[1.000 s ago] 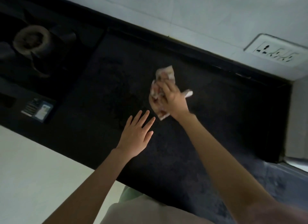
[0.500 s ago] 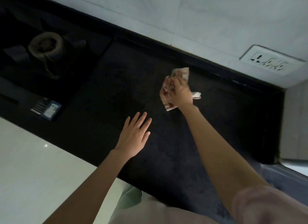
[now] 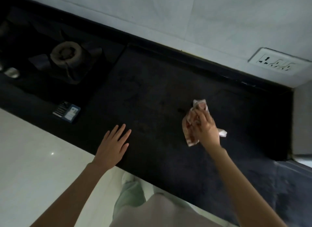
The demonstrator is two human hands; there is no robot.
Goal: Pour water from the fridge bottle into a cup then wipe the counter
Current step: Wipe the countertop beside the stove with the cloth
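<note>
Since 1 s ago your right hand (image 3: 205, 128) slid the cloth (image 3: 190, 125) away from the stove side twd the corner under the wall socket (image 3: 278, 62); left hand (image 3: 113, 145) barely shifted. Your R fingers were curled round the crumpled cloth, pressing it on the dark counter (image 3: 152, 100). L hand lay flat near the counter's front edge, fingers straight & spread, holding nothing. Gas burner (image 3: 66, 53) & a small card (image 3: 66, 111) sat on the stove to the left.

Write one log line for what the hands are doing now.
step: wiping | right hand: grips cloth on counter | left hand: flat, holds nothing
</note>
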